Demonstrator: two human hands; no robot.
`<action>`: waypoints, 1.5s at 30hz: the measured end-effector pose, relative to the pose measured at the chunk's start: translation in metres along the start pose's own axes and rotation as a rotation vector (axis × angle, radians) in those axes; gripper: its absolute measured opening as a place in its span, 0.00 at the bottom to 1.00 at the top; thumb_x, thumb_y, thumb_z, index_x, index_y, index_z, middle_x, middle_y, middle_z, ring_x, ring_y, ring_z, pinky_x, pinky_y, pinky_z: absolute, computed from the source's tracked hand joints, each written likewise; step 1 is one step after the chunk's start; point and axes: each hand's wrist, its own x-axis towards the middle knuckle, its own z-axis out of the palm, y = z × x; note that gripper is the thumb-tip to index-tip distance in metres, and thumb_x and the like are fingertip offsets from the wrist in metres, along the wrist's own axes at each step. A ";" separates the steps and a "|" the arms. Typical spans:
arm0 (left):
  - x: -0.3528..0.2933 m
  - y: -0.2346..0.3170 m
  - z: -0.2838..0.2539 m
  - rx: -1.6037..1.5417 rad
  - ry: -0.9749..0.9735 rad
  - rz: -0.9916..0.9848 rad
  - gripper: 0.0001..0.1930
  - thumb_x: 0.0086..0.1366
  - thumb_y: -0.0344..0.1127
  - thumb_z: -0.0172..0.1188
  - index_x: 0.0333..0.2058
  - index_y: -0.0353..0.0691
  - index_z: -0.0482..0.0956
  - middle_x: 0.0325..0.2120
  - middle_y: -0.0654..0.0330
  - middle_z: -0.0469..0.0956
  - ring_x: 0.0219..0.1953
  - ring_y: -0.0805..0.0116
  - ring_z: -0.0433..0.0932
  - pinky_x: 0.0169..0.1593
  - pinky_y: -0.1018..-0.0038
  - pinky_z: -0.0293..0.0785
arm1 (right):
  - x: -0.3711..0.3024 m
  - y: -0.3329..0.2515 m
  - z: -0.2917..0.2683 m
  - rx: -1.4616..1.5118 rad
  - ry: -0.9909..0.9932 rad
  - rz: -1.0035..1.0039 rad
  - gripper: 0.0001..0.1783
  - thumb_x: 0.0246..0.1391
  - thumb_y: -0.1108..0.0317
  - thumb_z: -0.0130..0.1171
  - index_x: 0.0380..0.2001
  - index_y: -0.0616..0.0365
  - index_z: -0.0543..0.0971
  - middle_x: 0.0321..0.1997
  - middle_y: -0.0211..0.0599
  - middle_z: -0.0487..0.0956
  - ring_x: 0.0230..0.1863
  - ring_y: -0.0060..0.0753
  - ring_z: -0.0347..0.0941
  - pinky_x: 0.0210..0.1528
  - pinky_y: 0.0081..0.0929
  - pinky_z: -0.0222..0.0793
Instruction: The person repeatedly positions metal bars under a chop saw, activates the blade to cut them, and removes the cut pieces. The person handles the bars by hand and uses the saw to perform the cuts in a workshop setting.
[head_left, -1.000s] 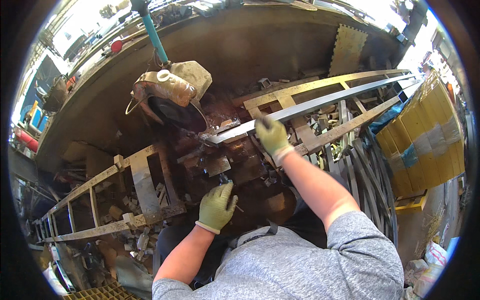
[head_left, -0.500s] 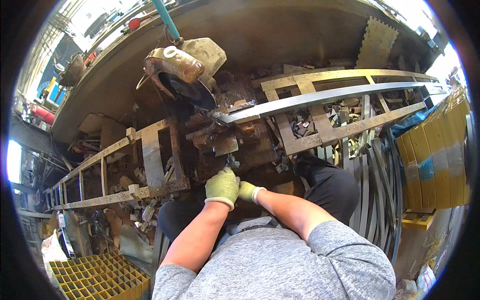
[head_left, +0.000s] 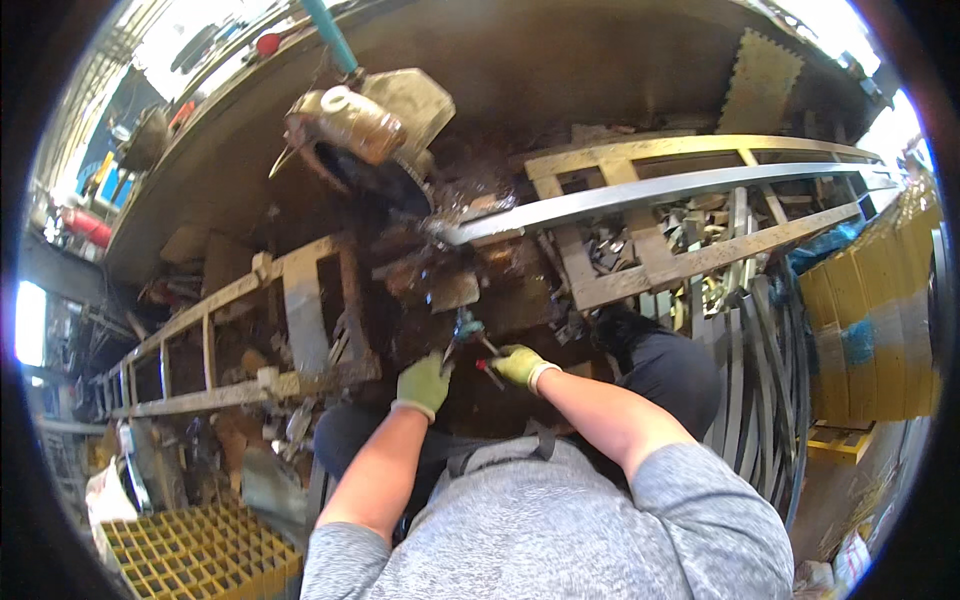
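Observation:
My left hand [head_left: 424,384], in a yellow-green work glove, is closed on a short metal bar at the near side of the clamp screw [head_left: 467,328]. Just to its right, my right hand [head_left: 518,366], gloved the same way, is closed round another bar that slants down from that screw. A small red-tipped piece [head_left: 482,365] shows beside the right fingers. Beyond the screw sits the rusty clamp [head_left: 455,290]. A long silver square tube [head_left: 600,200] reaches from there to the right. Over its left end hangs a dark round cutting disc [head_left: 385,185].
A plastic bottle [head_left: 375,135] and a pale guard plate [head_left: 410,100] sit above the disc. Metal frames [head_left: 640,285] stretch right and left [head_left: 200,402]. Metal offcuts [head_left: 700,225] lie below. Stacked yellow tubes stand at right [head_left: 860,330] and lower left [head_left: 200,545].
My hands, earlier close together at the clamp screw, have moved apart, left hand leftward and right hand rightward. The bars and red-tipped piece now show between them.

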 end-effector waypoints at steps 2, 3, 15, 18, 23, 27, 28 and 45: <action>0.012 -0.017 0.068 -0.076 -0.125 -0.265 0.30 0.85 0.65 0.60 0.55 0.39 0.89 0.50 0.37 0.93 0.56 0.31 0.91 0.60 0.38 0.86 | -0.052 -0.021 -0.039 -0.376 0.031 0.011 0.32 0.70 0.40 0.68 0.60 0.56 0.95 0.61 0.59 0.94 0.63 0.62 0.92 0.69 0.51 0.85; 0.030 -0.010 0.103 -0.128 -0.175 -0.389 0.34 0.86 0.69 0.58 0.55 0.39 0.91 0.52 0.37 0.93 0.61 0.33 0.90 0.63 0.41 0.85 | -0.070 -0.042 -0.067 -0.444 0.012 0.001 0.34 0.70 0.38 0.65 0.59 0.56 0.96 0.60 0.58 0.95 0.64 0.63 0.91 0.69 0.52 0.85; 0.014 0.142 0.030 -2.506 -1.373 -0.019 0.30 0.90 0.66 0.53 0.49 0.44 0.88 0.20 0.66 0.70 0.22 0.64 0.69 0.31 0.64 0.67 | -0.206 -0.225 -0.072 0.020 0.106 -0.536 0.27 0.83 0.40 0.66 0.67 0.48 0.92 0.56 0.44 0.96 0.66 0.58 0.89 0.71 0.56 0.83; -0.002 0.132 -0.035 -2.425 -1.308 -0.153 0.43 0.88 0.77 0.51 0.63 0.36 0.87 0.41 0.53 0.91 0.40 0.58 0.89 0.43 0.65 0.81 | -0.154 -0.168 -0.160 0.741 0.403 -0.575 0.18 0.81 0.56 0.73 0.64 0.53 0.88 0.56 0.35 0.93 0.55 0.36 0.92 0.52 0.35 0.90; -0.007 0.105 -0.143 -0.592 -1.020 0.051 0.33 0.86 0.67 0.67 0.56 0.35 0.92 0.42 0.59 0.94 0.38 0.70 0.90 0.49 0.65 0.88 | -0.068 -0.082 -0.279 1.232 0.690 -0.133 0.33 0.78 0.54 0.78 0.76 0.55 0.80 0.71 0.45 0.87 0.63 0.42 0.89 0.38 0.28 0.83; 0.008 0.106 -0.199 -0.749 -0.154 0.407 0.20 0.82 0.47 0.76 0.62 0.39 0.93 0.50 0.49 0.95 0.50 0.57 0.95 0.59 0.62 0.91 | -0.031 -0.064 -0.299 1.605 0.594 -0.163 0.34 0.74 0.48 0.81 0.75 0.44 0.83 0.70 0.43 0.88 0.59 0.48 0.87 0.60 0.50 0.87; 0.027 0.115 -0.201 -0.661 0.088 0.489 0.23 0.81 0.43 0.77 0.66 0.36 0.90 0.57 0.47 0.93 0.58 0.51 0.93 0.66 0.58 0.88 | -0.026 -0.063 -0.300 1.679 0.587 -0.203 0.31 0.73 0.51 0.81 0.72 0.44 0.84 0.71 0.40 0.88 0.70 0.52 0.84 0.70 0.55 0.84; 0.171 0.211 -0.163 0.055 0.324 0.588 0.21 0.81 0.50 0.71 0.59 0.38 0.86 0.50 0.39 0.90 0.54 0.30 0.89 0.59 0.40 0.86 | -0.090 -0.064 -0.298 1.701 0.761 -0.501 0.25 0.72 0.51 0.82 0.62 0.53 0.88 0.53 0.44 0.95 0.50 0.52 0.91 0.60 0.52 0.90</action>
